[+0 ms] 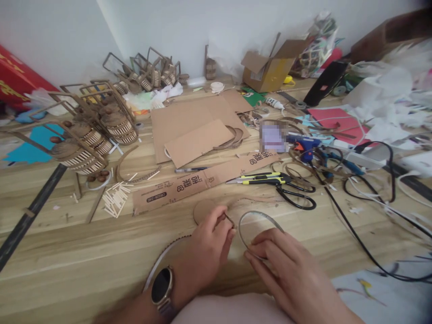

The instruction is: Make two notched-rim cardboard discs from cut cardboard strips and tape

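My right hand (281,261) pinches a thin pale hoop (240,225) at its lower edge, just above the tabletop. To its left, my left hand (214,236) is closed with fingertips together on a small, thin brown strip (230,219); most of that strip is hidden by the fingers. A round cardboard disc (201,210) lies beside the left hand, partly covered by it. A curved band with a toothed edge (162,257) passes behind my left forearm. Beyond the hands lie a long printed cardboard strip (216,177) and black-handled scissors (297,195) with a yellow-black utility knife (263,178).
Small wooden sticks (115,200) lie in a pile at left, near several handled, lidded basket-like models (81,155). Cardboard sheets (189,119) cover the middle back. At right are a blue glue gun (307,146), black cable (347,234), red paper (337,123) and an open carton (270,67).
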Tool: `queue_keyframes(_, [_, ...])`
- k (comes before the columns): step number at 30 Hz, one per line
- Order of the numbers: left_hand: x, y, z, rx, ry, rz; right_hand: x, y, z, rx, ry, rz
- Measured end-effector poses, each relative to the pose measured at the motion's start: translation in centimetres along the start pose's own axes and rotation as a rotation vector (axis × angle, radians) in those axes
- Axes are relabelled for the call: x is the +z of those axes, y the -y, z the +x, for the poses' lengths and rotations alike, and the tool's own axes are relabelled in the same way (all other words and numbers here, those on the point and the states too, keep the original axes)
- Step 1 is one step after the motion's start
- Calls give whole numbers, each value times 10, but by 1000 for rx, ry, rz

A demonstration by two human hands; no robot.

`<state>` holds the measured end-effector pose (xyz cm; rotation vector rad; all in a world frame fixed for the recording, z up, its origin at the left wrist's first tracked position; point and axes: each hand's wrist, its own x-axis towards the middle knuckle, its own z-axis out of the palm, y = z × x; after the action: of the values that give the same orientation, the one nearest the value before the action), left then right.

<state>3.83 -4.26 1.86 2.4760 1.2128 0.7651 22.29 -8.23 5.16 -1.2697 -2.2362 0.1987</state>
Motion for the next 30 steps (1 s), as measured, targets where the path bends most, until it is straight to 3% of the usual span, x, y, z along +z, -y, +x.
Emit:
queue_keyframes(5, [0,4,-1,-13,55,74,0,-7,-8,78,175,221])
queue_keyframes(8, [0,6,-2,-39,43,109,-9,-26,-3,114,232,225])
queue_keyframes(12, [1,6,-3,-47,100,129,-13,-77,20,281,132,8])
queue_keyframes(13, [1,5,-3,-54,111,134,-11,-91,28,302,137,-171])
queue_keyframes(18, [-2,4,-4,-101,61,74,-5,-141,51,351,151,-384])
queue_keyframes(23, [-3,4,-5,-165,66,40,-25,-168,24,466,172,-531])
queue_keyframes(30, [0,5,-4,-156,68,13,-35,-176,-5,347,282,-547])
